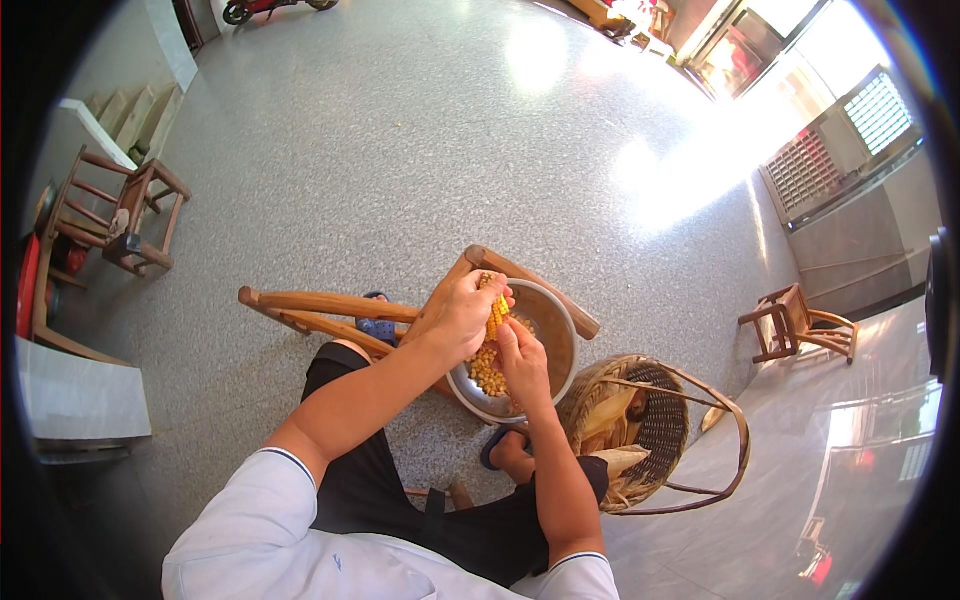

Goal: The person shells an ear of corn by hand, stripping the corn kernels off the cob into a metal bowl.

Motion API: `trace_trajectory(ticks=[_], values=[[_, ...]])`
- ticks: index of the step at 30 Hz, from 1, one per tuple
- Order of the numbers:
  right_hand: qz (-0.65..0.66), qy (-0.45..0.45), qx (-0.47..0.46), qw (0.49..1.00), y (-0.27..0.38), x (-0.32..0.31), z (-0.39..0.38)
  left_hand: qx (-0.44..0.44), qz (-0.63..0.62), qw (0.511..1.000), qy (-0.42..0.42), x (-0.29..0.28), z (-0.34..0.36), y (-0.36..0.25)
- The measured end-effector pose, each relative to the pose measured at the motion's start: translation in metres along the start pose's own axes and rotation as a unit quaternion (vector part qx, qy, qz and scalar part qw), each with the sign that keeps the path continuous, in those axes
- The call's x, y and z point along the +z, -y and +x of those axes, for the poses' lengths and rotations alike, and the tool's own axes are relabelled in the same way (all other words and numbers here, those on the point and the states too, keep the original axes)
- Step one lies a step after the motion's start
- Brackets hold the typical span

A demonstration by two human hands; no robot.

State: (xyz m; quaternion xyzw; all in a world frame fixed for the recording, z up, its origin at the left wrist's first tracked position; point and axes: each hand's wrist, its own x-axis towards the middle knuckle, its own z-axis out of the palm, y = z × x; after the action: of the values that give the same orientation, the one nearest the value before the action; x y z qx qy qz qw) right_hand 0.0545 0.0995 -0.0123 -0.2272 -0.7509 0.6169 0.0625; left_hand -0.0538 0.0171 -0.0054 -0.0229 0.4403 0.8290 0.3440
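A yellow corn cob (497, 316) is held over a round metal bowl (560, 345). My left hand (464, 318) is closed around the cob's upper part, its fingers curling over the end. Against the lower part presses the thumb of my right hand (525, 366), whose other fingers are bent and partly hidden. Loose corn kernels (488, 377) lie in the bowl beneath both hands. The bowl rests within or against a wooden frame (340, 303) with rounded bars; how it is supported underneath is hidden.
At the right of the bowl stands a woven basket (668, 428) with a tall handle and pale husks (608, 425) inside. A small wooden chair (800, 326) is farther right, another wooden chair (140, 215) at the left. My sandalled feet are beside the bowl.
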Motion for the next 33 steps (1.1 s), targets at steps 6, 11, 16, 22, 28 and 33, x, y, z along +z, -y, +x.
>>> trace_trajectory(ticks=[6,11,16,22,28,33], values=[[-0.077,-0.058,-0.065,0.993,-0.01,0.007,0.001,0.008,0.011,1.0,0.001,0.001,0.0,0.003],[-0.05,-0.07,-0.019,0.996,0.001,0.003,0.002,0.02,0.004,1.0,-0.003,0.004,-0.004,0.003],[0.049,-0.084,0.001,0.995,0.02,0.005,-0.004,0.027,0.024,0.999,-0.006,0.007,-0.005,0.001],[0.167,-0.016,0.024,0.985,0.013,0.001,0.0,0.027,0.024,0.999,-0.013,0.006,-0.004,0.003],[0.117,0.026,0.028,0.992,0.0,0.002,0.003,0.014,0.026,0.999,-0.013,0.009,-0.002,0.009],[0.032,-0.046,-0.007,0.998,0.0,0.01,0.002,0.006,0.015,1.0,-0.019,0.008,-0.003,0.01]])
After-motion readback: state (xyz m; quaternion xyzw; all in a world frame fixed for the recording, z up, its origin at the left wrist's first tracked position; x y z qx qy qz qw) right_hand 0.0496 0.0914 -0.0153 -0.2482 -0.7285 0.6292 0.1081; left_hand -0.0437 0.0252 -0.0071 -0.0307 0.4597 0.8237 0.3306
